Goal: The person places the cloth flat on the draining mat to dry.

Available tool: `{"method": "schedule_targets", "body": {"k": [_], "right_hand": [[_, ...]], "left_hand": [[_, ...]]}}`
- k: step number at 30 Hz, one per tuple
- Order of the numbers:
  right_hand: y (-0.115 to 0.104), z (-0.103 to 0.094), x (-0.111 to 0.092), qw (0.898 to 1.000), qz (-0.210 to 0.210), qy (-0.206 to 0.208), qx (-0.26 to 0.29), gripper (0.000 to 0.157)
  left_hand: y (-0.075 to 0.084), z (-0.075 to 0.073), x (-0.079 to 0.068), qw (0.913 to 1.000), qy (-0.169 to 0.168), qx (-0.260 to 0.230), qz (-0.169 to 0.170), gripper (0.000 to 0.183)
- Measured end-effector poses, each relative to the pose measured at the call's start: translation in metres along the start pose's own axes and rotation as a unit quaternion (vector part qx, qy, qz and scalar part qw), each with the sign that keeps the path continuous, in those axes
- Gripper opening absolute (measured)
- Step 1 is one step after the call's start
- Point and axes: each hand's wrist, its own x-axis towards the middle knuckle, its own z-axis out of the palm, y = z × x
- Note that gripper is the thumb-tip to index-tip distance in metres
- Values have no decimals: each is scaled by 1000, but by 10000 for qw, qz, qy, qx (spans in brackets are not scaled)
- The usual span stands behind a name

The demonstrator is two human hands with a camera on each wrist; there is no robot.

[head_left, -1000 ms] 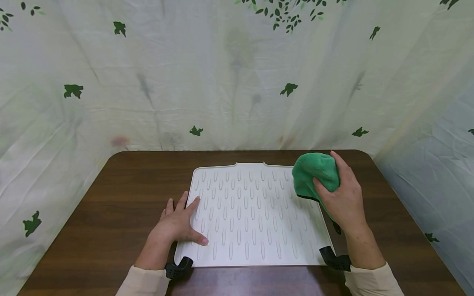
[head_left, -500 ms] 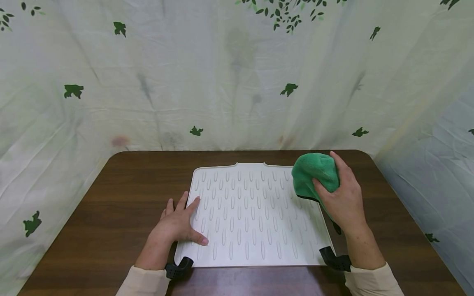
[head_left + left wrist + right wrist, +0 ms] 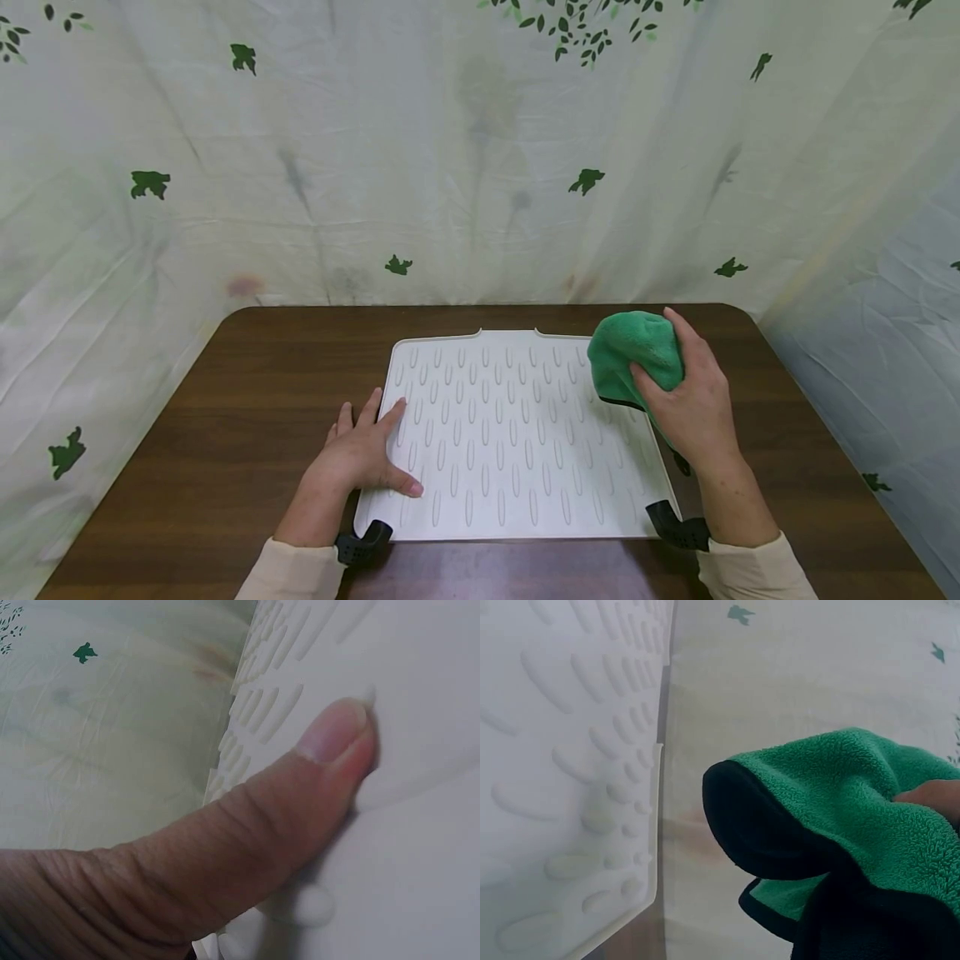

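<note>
A white draining tray (image 3: 495, 442) with rows of raised oval ridges lies on the brown table. My left hand (image 3: 358, 454) rests on its left edge, fingers spread. In the left wrist view the thumb (image 3: 262, 817) lies straight across the white surface. My right hand (image 3: 693, 400) grips a bunched green cloth (image 3: 633, 354) with dark edging, over the tray's far right corner. The right wrist view shows the fluffy cloth (image 3: 855, 795) apart from the tray's rim (image 3: 658, 825), its dark-edged folds hanging loose. Only a fingertip of the right hand shows there.
The dark wood table (image 3: 285, 375) reaches beyond the tray on every side. A pale curtain (image 3: 450, 167) with green leaf prints hangs behind the table's back edge and along both sides. A black strap mount (image 3: 363, 543) sits at the left wrist, another mount (image 3: 678, 527) at the right.
My right hand has shifted very slightly left with the green cloth. The left hand and the tray stay where they were.
</note>
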Motion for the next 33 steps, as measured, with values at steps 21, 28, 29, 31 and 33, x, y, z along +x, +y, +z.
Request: {"method": "schedule_targets", "body": {"k": [21,28,29,31,33], "right_hand": [[-2,2,-1,9999,6,-123,-24,82],[-2,3,-2,9998,-6,-193,3,82],[-2,4,-2,9998,-20,-195,1,82],[-1,4,-3,9998,-45,-195,-9,83],[-1,5,-3,9998,-69,-192,-15,83]], "left_hand": [[-1,1,1,10000,2,-47,-48,142],[-1,1,0,10000,5,-31,-34,141],[-1,1,0,10000,4,-30,-29,141],[0,0,0,10000,0,-31,-21,141],[0,0,0,10000,-5,-31,-20,141]]}}
